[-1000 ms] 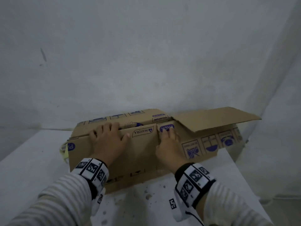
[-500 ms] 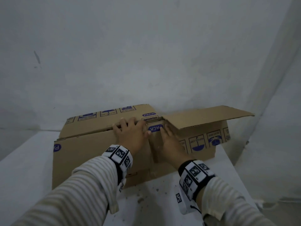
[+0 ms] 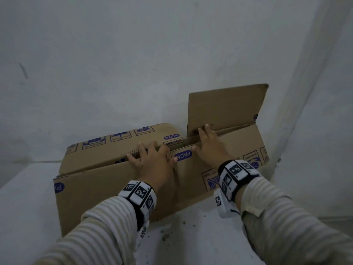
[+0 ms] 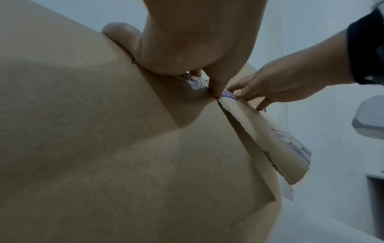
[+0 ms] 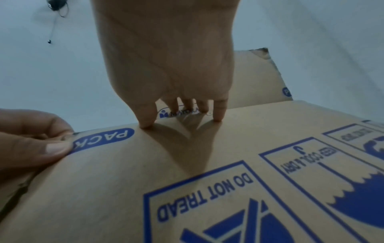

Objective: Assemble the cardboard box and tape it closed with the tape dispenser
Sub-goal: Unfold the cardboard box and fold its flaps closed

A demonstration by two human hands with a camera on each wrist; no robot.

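A brown cardboard box (image 3: 107, 188) with blue print lies partly flattened on the white table, against the wall. My left hand (image 3: 152, 161) grips the top edge of its near panel at the middle, fingers curled over the edge and thumb (image 4: 216, 88) on the near face. Just to its right, my right hand (image 3: 208, 150) hooks its fingers (image 5: 218, 113) over the same edge by the blue "PACK" label (image 5: 104, 139). One flap (image 3: 225, 108) stands upright behind the right hand. The tape dispenser is not in view.
The white table (image 3: 24, 207) meets a white wall (image 3: 133, 64) right behind the box. Dark specks (image 3: 166, 236) dot the tabletop near its front. A black cable (image 5: 56, 9) hangs on the wall, and a white curtain (image 3: 315, 111) falls at the right.
The right flap has swung from lying flat to standing upright. My left hand slid right along the edge to the box's middle, and the near panel has pulled away from the far one.
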